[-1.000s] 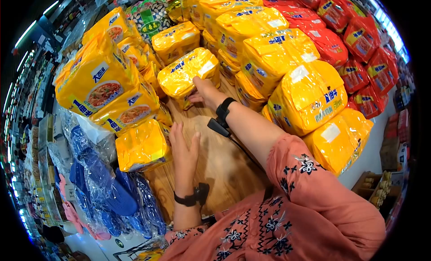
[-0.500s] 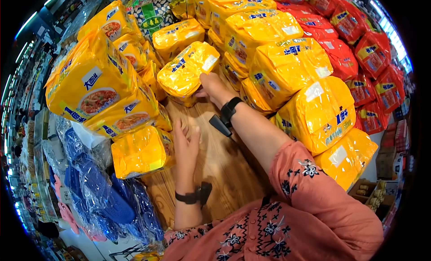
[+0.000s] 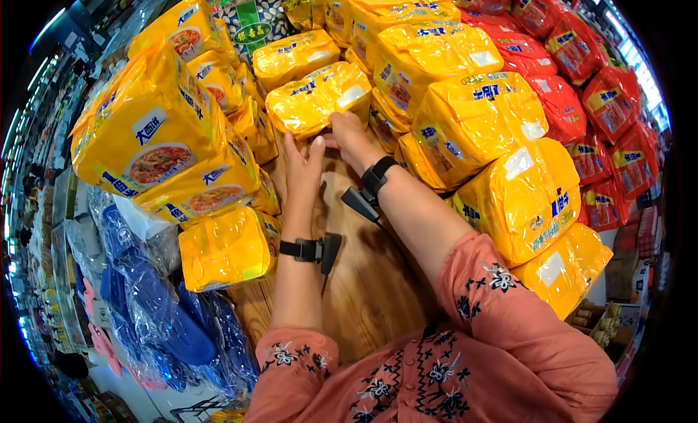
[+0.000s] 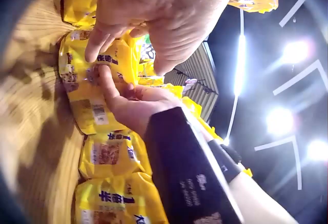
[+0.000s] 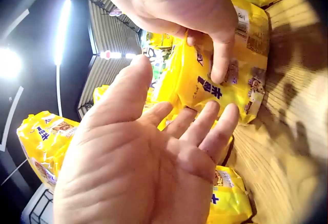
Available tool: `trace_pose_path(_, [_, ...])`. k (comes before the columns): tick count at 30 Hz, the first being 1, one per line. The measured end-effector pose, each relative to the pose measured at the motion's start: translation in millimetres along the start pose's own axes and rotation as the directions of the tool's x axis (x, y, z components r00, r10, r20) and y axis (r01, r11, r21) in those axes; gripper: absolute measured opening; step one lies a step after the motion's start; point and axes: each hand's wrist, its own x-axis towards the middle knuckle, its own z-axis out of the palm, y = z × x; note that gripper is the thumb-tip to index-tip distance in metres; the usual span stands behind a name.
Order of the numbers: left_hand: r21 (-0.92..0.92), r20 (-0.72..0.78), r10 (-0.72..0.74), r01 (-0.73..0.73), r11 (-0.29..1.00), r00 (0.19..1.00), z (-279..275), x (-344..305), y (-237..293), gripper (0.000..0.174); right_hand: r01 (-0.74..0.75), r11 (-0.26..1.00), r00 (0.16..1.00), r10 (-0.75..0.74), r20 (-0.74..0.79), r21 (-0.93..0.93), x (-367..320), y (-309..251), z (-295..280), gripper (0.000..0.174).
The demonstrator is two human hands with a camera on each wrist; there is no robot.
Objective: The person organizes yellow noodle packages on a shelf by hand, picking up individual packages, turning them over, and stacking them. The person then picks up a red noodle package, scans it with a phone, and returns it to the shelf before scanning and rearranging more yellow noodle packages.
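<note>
A yellow instant noodle multipack [image 3: 313, 101] stands on the wooden tabletop in front of both hands. My right hand [image 3: 354, 141] grips its near right corner, the thumb against the printed front. In the right wrist view, the right hand [image 5: 184, 8] covers part of the pack [image 5: 205, 80]. My left hand [image 3: 304, 165] is at the near left corner, fingers extended and fingertips at the wrapper. Its palm faces the camera in the right wrist view, where the left hand [image 5: 138, 157] has its fingers spread.
Yellow noodle packs [image 3: 163, 146] are stacked on the left, and a taller row of yellow packs [image 3: 516, 194] lines the right. Red packs [image 3: 574, 52] are piled beyond them. Another yellow pack [image 3: 294, 58] stands behind the gripped one. Bagged blue slippers [image 3: 167, 321] hang at the left edge.
The gripped pack first tilted, and now sits straighter and slightly farther right. My left hand has moved forward from the tabletop up to the pack's near left corner.
</note>
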Motion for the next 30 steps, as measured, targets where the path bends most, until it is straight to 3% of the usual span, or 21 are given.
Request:
trace_pose_path(5, [-0.076, 0.01, 0.058, -0.057, 0.995, 0.998, -5, 37, -18, 0.087, 0.001, 0.999, 1.0, -0.002, 0.01, 0.045, 23, 1, 11, 0.032])
trace_pose_path(6, [-0.082, 0.037, 0.132, -0.128, 0.988, 0.991, -4, 41, -18, 0.085, 0.009, 0.997, 0.999, -0.011, 0.037, 0.07, 29, 1, 11, 0.032])
trace_pose_path(9, [0.199, -0.003, 0.11, -0.107, 0.974, 0.994, -9, 44, -18, 0.084, -0.012, 1.0, 0.998, 0.011, 0.059, 0.016, 48, 1, 11, 0.032])
trace_pose_path(12, [0.219, -0.059, 0.037, -0.023, 0.976, 0.998, -10, 34, -15, 0.082, -0.046, 0.999, 0.998, 0.045, 0.043, 0.026, 59, 1, 10, 0.033])
trace_pose_path(16, [0.283, 0.024, 0.008, -0.014, 0.959, 1.0, -17, -2, 20, 0.075, -0.062, 0.995, 0.998, 0.062, 0.003, 0.077, 46, 3, 14, 0.038])
trace_pose_path(17, [0.311, 0.043, 0.013, -0.025, 0.95, 0.999, -19, -18, 33, 0.072, -0.017, 0.999, 0.998, 0.014, 0.054, 0.044, 36, 6, 11, 0.048])
trace_pose_path(18, [0.339, 0.06, 0.018, -0.037, 0.94, 0.998, -25, -33, 48, 0.069, -0.081, 0.997, 0.992, 0.081, 0.096, 0.002, 34, 5, 10, 0.052])
trace_pose_path(20, [0.295, 0.027, 0.096, -0.099, 0.95, 0.995, -40, -68, 75, 0.059, -0.181, 0.983, 0.965, 0.182, 0.187, -0.024, 29, 6, 10, 0.054])
trace_pose_path(23, [0.357, -0.103, 0.329, -0.274, 0.893, 0.939, -71, -112, 124, 0.044, -0.141, 0.986, 0.948, 0.161, 0.276, -0.09, -5, -21, 36, 0.048])
trace_pose_path(25, [0.514, -0.278, 0.483, -0.296, 0.805, 0.83, -100, -129, 149, 0.042, 0.055, 0.996, 0.936, -0.025, 0.35, -0.077, -26, -46, 60, 0.05])
trace_pose_path(27, [0.46, -0.443, 0.529, -0.323, 0.827, 0.724, -121, -129, 168, 0.043, 0.225, 0.974, 0.886, -0.194, 0.422, -0.025, -48, -72, 86, 0.058])
trace_pose_path(29, [0.461, -0.494, 0.56, -0.346, 0.817, 0.665, -166, -113, 160, 0.047, 0.44, 0.898, 0.797, -0.392, 0.459, 0.004, -64, -87, 118, 0.072])
trace_pose_path(30, [0.454, -0.513, 0.524, -0.303, 0.838, 0.68, -179, -110, 164, 0.055, 0.539, 0.842, 0.736, -0.482, 0.475, 0.021, -71, -93, 128, 0.08])
